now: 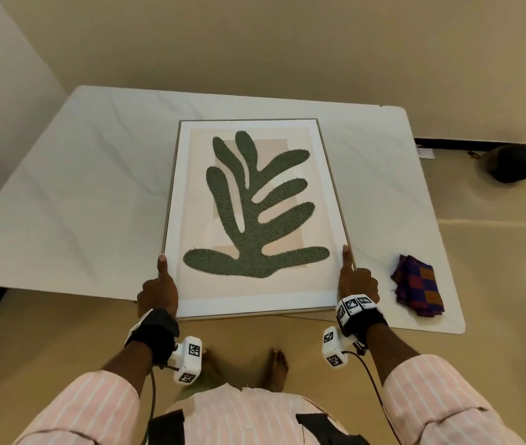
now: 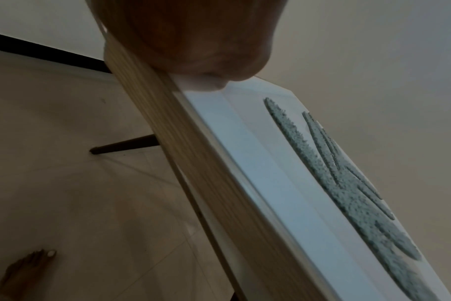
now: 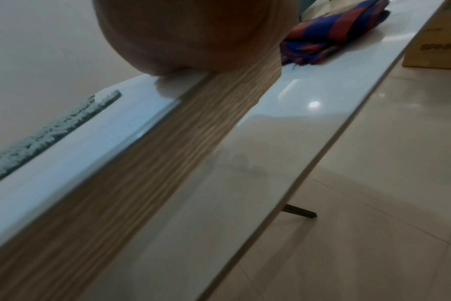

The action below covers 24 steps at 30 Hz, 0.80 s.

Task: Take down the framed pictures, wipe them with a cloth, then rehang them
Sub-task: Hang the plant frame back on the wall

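A framed picture (image 1: pixel 255 200) with a green leaf shape and a light wooden frame lies face up over the white table (image 1: pixel 78 175), its near end past the table's front edge. My left hand (image 1: pixel 159 293) grips the frame's left side near the bottom corner, thumb on top of the edge. My right hand (image 1: pixel 356 284) grips the right side the same way. The wrist views show each thumb pressed on the wooden frame edge (image 2: pixel 193 163) (image 3: pixel 142 173). A folded checked cloth (image 1: pixel 415 289) (image 3: pixel 330 34) in purple, blue and orange lies on the table at the right.
A dark round object (image 1: pixel 516 162) sits on the floor to the right by the wall. A cardboard box (image 3: pixel 435 42) stands beyond the table's right side. My bare feet (image 1: pixel 274 367) stand on the glossy tile floor just below the table's front edge.
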### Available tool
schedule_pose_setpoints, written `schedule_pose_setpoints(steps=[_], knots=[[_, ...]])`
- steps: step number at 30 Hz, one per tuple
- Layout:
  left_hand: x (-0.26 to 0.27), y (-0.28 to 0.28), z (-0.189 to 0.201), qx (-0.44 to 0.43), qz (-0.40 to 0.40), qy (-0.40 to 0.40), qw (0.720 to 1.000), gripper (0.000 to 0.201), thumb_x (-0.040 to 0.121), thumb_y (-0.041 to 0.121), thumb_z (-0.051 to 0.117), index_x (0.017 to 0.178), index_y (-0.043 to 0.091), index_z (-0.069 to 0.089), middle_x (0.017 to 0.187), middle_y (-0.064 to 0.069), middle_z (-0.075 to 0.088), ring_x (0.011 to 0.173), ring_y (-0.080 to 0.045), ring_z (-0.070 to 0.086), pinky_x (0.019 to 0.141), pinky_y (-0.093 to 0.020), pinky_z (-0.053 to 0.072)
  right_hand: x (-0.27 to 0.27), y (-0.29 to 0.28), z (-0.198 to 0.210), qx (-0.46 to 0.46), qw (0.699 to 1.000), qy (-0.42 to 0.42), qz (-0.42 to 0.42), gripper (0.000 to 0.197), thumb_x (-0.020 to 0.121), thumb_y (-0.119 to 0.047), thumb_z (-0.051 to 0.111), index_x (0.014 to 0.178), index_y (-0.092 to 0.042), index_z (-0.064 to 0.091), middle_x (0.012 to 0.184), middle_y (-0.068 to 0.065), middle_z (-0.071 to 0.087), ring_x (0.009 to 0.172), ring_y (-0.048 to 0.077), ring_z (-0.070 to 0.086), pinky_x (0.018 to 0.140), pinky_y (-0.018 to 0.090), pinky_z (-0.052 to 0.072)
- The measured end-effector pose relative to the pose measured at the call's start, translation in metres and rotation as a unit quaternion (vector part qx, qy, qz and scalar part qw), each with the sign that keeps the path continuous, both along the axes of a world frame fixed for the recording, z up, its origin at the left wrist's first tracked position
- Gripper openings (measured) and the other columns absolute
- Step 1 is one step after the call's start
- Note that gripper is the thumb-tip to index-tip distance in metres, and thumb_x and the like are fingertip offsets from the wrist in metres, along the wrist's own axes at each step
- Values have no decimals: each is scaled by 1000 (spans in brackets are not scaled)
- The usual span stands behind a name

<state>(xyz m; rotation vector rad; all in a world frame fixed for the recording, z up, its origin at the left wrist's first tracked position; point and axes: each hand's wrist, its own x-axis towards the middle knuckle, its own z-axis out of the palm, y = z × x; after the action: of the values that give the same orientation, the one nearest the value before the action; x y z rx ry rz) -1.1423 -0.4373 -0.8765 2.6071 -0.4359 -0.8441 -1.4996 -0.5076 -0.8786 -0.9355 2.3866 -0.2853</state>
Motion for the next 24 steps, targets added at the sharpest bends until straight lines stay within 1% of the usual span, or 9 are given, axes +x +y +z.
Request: schedule_pose_setpoints(steps=[2,5,7,8,11,14,19,21,24], knots=[[17,11,1,-2,18,-2,1000,104,84,82,10,110,-6,60,115,-29,59,103,-41,56,89,-45,42,21,-8,8,-11,1000,-14,16,94,78,-88,21,94,-6,64,100,20,65,92,35,62,86,42,48],[52,24,7,-3,49,-14,999,106,84,82,11,110,-8,60,118,-31,57,106,-42,55,91,-46,41,63,-21,17,-17,998,-26,53,93,81,-86,23,100,-5,64,106,20,64,98,35,61,85,40,45],[76,32,9,-4,82,-21,996,106,84,82,13,116,-8,57,123,-31,55,111,-43,53,94,-48,40,92,-26,20,-14,997,-31,76,94,81,-86,22,104,-5,64,109,21,64,100,36,61,86,40,44],[92,37,11,-8,103,-26,994,107,82,84,14,117,-7,57,123,-30,55,110,-43,54,93,-49,40,112,-28,21,-14,995,-32,89,95,81,-86,21,105,-5,63,110,21,64,101,36,61,87,41,44],[145,52,15,-26,138,-36,989,111,76,90,11,107,-5,61,111,-28,61,98,-42,57,84,-47,44,172,-32,25,-18,992,-38,117,97,80,-87,19,106,-5,62,111,21,63,102,36,61,88,42,45],[202,66,22,-41,156,-41,986,115,72,92,8,106,-4,62,109,-27,61,96,-41,58,85,-48,45,235,-33,29,-23,988,-46,143,96,80,-87,18,105,-5,62,110,20,63,101,36,61,88,42,46],[290,87,49,-71,190,-72,977,106,82,85,15,115,-6,58,118,-29,57,106,-42,55,91,-48,40,339,-34,43,-48,980,-73,177,96,79,-88,17,101,-7,63,107,20,64,99,35,61,89,42,47],[323,94,57,-85,210,-84,970,106,81,86,16,112,-5,60,116,-28,58,104,-42,56,90,-47,40,379,-36,51,-58,976,-83,194,95,80,-87,18,102,-7,63,108,20,64,100,35,61,90,42,46],[374,103,70,-113,241,-107,958,108,76,91,16,97,-4,64,107,-27,62,93,-40,57,87,-44,44,438,-42,66,-66,970,-97,213,97,79,-88,19,108,-5,62,113,22,63,105,36,60,94,44,47]])
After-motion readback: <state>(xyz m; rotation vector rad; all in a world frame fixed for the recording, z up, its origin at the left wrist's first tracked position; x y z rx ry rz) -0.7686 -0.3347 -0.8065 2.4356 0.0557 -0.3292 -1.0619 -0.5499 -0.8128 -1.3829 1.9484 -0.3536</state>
